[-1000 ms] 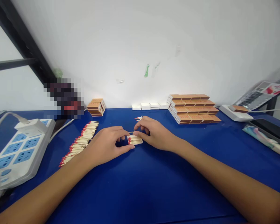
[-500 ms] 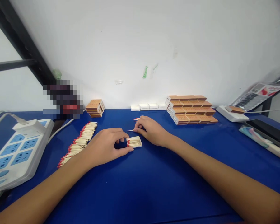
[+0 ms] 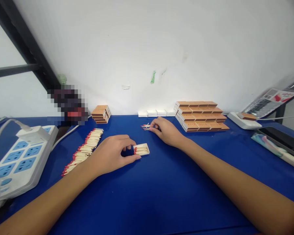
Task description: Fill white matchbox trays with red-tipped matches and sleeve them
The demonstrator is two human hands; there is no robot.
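Observation:
My left hand (image 3: 115,151) curls round the left end of a small white matchbox tray (image 3: 147,152), thumb at the near side and fingers at the far side. Inside the tray lies a layer of matches (image 3: 141,150) with red heads to the left. Beyond it, my right hand (image 3: 165,130) pinches at the end of a match in a small loose group of matches (image 3: 145,126) on the blue table; the fingertips partly hide which one. A long row of red-headed matches (image 3: 84,150) lies left of my left hand, partly behind the wrist.
Stepped stacks of brown matchboxes (image 3: 199,117) stand against the wall at the right, with a smaller stack (image 3: 100,114) at the left. White trays (image 3: 152,113) line the wall between them. A power strip (image 3: 24,156) lies far left, a phone (image 3: 281,138) far right.
My right hand has moved away from the tray, back and to the right, to the loose matches; the match it held near the tray no longer shows there. My left hand stays at the tray.

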